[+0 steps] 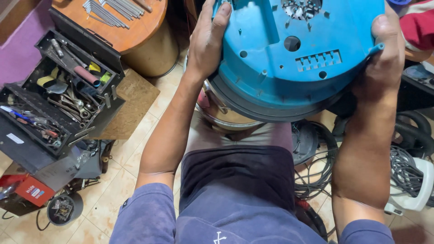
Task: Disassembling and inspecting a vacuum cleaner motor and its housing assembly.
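Note:
I hold a large round blue plastic housing (289,49) with a black rim, its underside facing me, showing holes, a slotted vent and a finned opening. My left hand (207,38) grips its left edge, fingers spread up along the side. My right hand (386,56) clasps the right edge. Beneath the housing sits a shiny metal drum (221,113), partly hidden by it.
An open black tiered toolbox (63,90) full of hand tools stands on the floor at left. A round wooden table (122,22) with metal rods lies behind it. Coiled cables (316,171) and a black hose (416,131) lie at right. A small red box (29,190) sits lower left.

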